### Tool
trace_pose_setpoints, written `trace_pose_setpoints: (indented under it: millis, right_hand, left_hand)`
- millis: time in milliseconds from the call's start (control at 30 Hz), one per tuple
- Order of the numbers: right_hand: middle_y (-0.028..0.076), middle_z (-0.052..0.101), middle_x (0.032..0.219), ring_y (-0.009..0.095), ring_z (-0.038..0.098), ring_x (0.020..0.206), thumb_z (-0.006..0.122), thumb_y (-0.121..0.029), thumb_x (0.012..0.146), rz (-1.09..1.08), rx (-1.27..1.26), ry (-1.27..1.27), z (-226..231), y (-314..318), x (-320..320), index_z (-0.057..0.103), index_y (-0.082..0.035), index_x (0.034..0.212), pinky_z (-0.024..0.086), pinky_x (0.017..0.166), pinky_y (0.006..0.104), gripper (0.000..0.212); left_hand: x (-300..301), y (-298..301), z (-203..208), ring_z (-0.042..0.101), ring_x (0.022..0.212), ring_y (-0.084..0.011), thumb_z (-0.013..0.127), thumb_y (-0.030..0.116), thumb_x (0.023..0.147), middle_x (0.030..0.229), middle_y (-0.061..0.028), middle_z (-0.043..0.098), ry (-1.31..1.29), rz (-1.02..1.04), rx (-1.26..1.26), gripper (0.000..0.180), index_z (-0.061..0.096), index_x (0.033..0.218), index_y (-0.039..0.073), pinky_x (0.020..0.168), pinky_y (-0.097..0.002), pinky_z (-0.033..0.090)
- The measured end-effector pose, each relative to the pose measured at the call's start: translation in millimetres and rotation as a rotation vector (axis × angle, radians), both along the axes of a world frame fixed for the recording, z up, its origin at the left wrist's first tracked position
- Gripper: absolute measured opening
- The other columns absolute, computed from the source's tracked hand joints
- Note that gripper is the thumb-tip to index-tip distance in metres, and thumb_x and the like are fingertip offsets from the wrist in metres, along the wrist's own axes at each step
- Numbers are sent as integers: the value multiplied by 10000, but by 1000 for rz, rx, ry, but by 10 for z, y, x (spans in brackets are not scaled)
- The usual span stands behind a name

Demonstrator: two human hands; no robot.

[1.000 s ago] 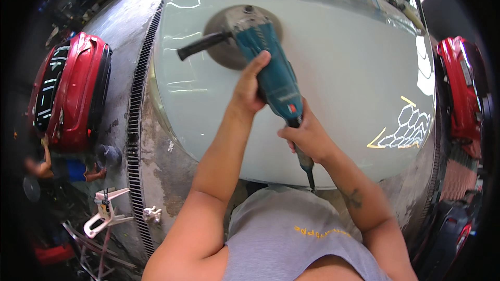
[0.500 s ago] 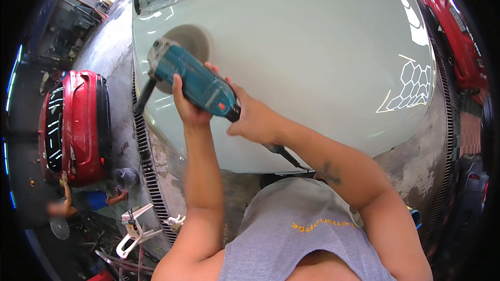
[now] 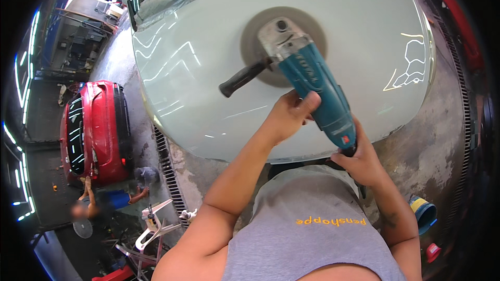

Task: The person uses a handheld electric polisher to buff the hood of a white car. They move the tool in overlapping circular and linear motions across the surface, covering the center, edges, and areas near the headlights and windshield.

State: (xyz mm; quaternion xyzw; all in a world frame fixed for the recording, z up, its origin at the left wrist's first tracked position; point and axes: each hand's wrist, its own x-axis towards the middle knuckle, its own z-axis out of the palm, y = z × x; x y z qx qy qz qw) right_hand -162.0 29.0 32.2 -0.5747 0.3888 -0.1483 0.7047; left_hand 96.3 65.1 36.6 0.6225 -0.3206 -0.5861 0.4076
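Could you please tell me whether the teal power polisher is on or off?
The teal polisher is probably on: its round grey pad looks blurred beside the sharper silver head.

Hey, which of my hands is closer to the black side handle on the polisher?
Your left. The left hand grips the polisher's teal body, just behind the black side handle. The right hand is farther back, at the tool's rear end.

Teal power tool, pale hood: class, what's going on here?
A person holds a teal power tool two-handed: the left hand at the middle of its body, the right hand at its rear end. Its round disc appears to rest on the pale car hood. The black side handle is unheld.
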Motion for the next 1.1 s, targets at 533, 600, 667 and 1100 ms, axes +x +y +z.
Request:
trace_pose_setpoints:
  millis: [533, 600, 667, 1100]
  right_hand:
    - [313, 686, 1283, 421, 694, 1144, 819, -155, 853, 418, -194, -10, -39, 127, 914, 140, -25, 1730, 528, 1022, 429, 1117]
    - [297, 661, 1288, 390, 670, 1163, 836, -175, 855, 463, -146, 0, 28, 52, 1342, 158, -50, 1732, 521, 1017, 399, 1115]
    - [278, 677, 1228, 381, 679, 1101, 835, -181, 860, 467, -198, -49, 63, -7, 1748, 147, -42, 1734, 535, 962, 412, 1121]
    - [357, 645, 1383, 458, 647, 1295, 859, -196, 841, 611, -56, -116, 59, 177, 2701, 94, 29, 1727, 490, 1123, 450, 1192]
  left_hand:
    - [1705, 1114, 299, 722, 941, -509, 758, 395, 996, 950, -269, 758, -1520, 169, 222, 384, 708, 1104, 31, 814, -568, 555]
    - [2109, 1155, 314, 712, 948, -523, 753, 394, 997, 954, -278, 755, -1539, 192, 198, 365, 716, 1094, 44, 816, -580, 552]
    - [2562, 1190, 383, 706, 1006, -531, 751, 392, 1000, 1013, -298, 757, -1559, 204, 198, 402, 731, 1174, 30, 851, -576, 552]
    - [3309, 1760, 597, 713, 1023, -507, 745, 313, 1004, 1030, -288, 752, -1558, 137, 330, 366, 714, 1199, 6, 881, -550, 543]
